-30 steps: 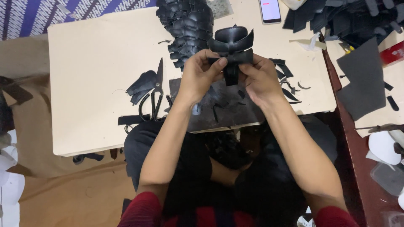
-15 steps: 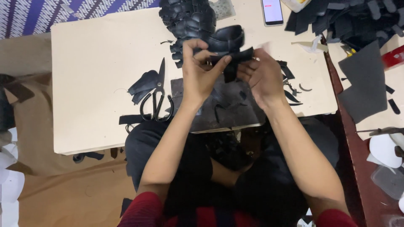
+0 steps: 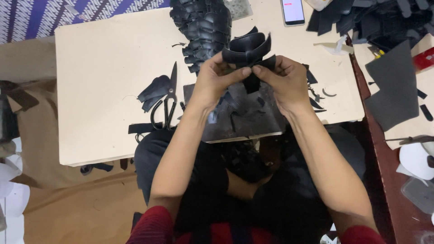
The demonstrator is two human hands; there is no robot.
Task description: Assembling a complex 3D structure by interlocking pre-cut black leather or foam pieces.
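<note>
Both hands are raised over the middle of a pale bench (image 3: 104, 68), working a bundle of black folded strips (image 3: 247, 49) between them. The left hand (image 3: 214, 79) has its fingers closed on the bundle's lower left edge, thumb and forefinger pinched together at the centre. The right hand (image 3: 285, 81) meets it from the other side, its fingers closed on the same piece, with a dark tail of the material hanging down between the two hands. The bundle sits above the bench surface, held clear of it, with its looped strips fanning upward. Directly beneath the hands lies a dark grey mat (image 3: 244, 122) that overhangs the near edge of the bench. To the left of the mat rest black scissors (image 3: 168, 106), blades pointing away from the person, just beside a small cluster of black cut pieces (image 3: 153, 90). Behind the hands a large pile of overlapping black pieces (image 3: 201, 22) stretches toward the far edge. A phone (image 3: 293, 11) lies farther back on the right. On a neighbouring surface at the right lies a dark grey sheet (image 3: 395, 86).
</note>
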